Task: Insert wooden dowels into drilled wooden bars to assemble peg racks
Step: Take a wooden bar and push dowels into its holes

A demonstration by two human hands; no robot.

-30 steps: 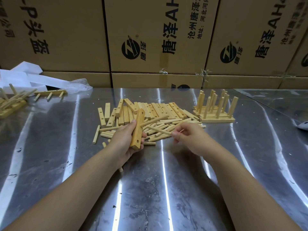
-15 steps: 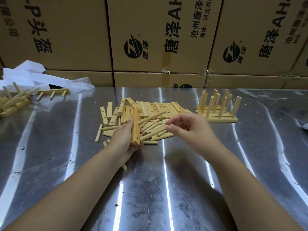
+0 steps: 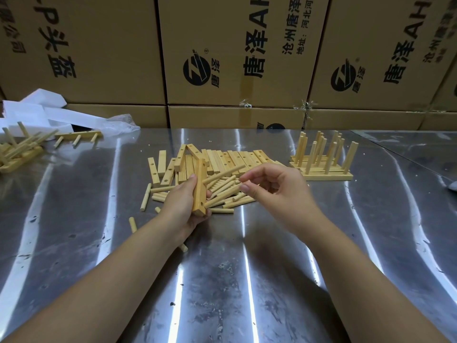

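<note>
Head view: my left hand (image 3: 183, 206) grips a drilled bar (image 3: 199, 189) upright above the steel table (image 3: 247, 280). My right hand (image 3: 274, 186) pinches a dowel (image 3: 222, 199) at its lowest hole, and an upper dowel (image 3: 225, 172) looks seated. Finished racks (image 3: 324, 173) stand at right; many loose bars (image 3: 237, 157) await assembly.

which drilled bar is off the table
The bar gripped upright in the left hand, with the right hand pinching the lower dowel stuck in it. The other loose bars lie on the table.
</note>
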